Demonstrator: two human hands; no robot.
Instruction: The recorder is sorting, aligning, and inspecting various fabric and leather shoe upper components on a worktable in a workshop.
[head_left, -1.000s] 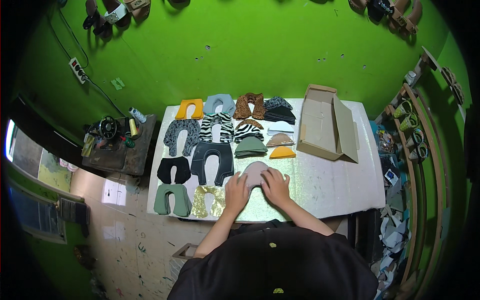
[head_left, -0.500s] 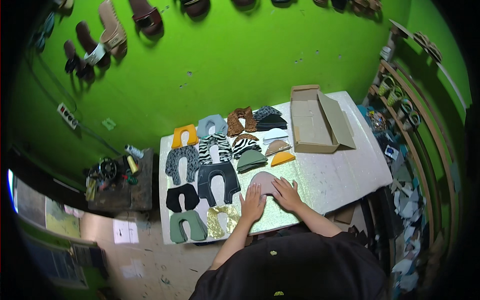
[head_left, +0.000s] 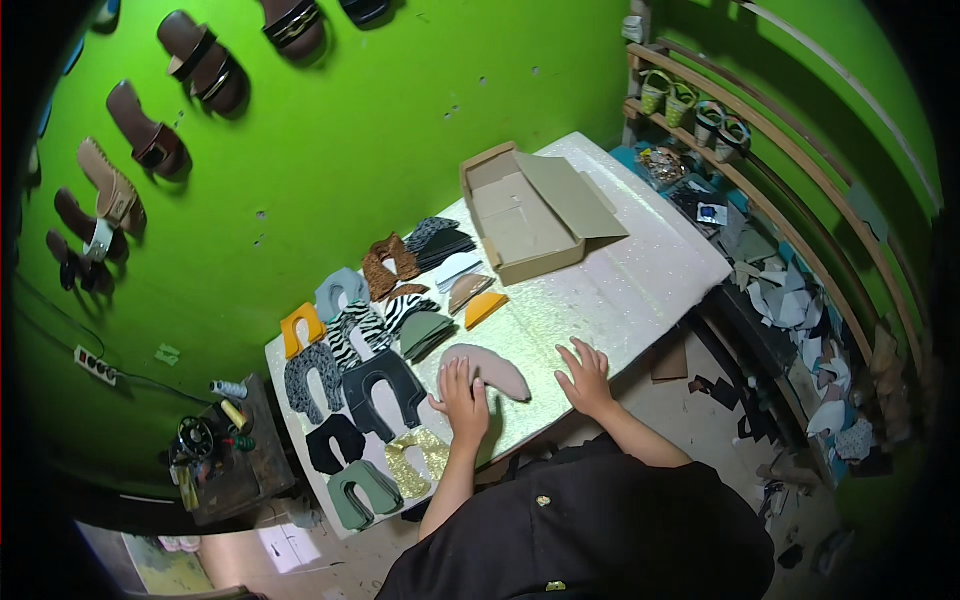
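Note:
A curved, pinkish-beige cut piece (head_left: 508, 376) lies flat near the front edge of the table (head_left: 640, 290). My left hand (head_left: 462, 402) rests on its left end, fingers stretched out and slightly apart. To the right, separate from the piece, is my right hand (head_left: 588, 380), its fingers spread and nothing in them. Left of my left hand are a dark U-shaped piece (head_left: 412, 400) with pale stitching and a glittery gold one (head_left: 410, 470). Just behind the pinkish piece sit a green stack (head_left: 425, 336) and an orange half-round piece (head_left: 486, 309).
An open cardboard box (head_left: 540, 264) stands at the back, its lid folded rightward. U-shaped pieces in several patterns cover the table's left side. A small bench with a machine (head_left: 195, 436) is at left, a wooden rack (head_left: 790, 205) and scraps (head_left: 790, 305) at right. Sandals (head_left: 205, 65) hang on the green wall.
My right hand has come off the pinkish-beige piece and moved right, fingers spread. My left hand stays on the piece. The whole view has swung to the right.

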